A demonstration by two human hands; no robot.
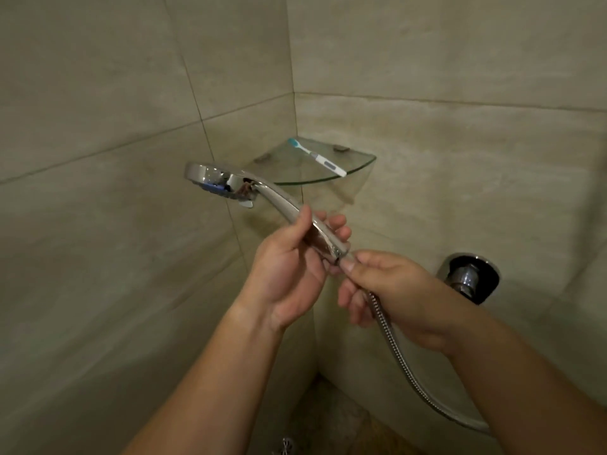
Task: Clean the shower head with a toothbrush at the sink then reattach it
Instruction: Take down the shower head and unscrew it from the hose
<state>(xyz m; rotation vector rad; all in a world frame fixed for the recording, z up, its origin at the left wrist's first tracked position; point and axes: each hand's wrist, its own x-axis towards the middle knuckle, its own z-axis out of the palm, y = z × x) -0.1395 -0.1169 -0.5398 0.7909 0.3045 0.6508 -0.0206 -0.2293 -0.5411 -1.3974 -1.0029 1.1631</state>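
Observation:
A chrome shower head (223, 182) points left in front of the tiled corner, its curved handle running down to my hands. My left hand (292, 267) grips the lower end of the handle. My right hand (387, 284) pinches the hose nut where the metal hose (397, 353) meets the handle's end. The hose hangs down and curves off to the lower right. A white and teal toothbrush (317, 156) lies on the glass corner shelf (358, 167) behind the shower head.
A chrome wall fitting (469, 277) sticks out of the right wall just beyond my right hand. Beige tiled walls close in on the left and right, meeting in a corner. A bit of floor and a metal drain part (285, 446) show at the bottom.

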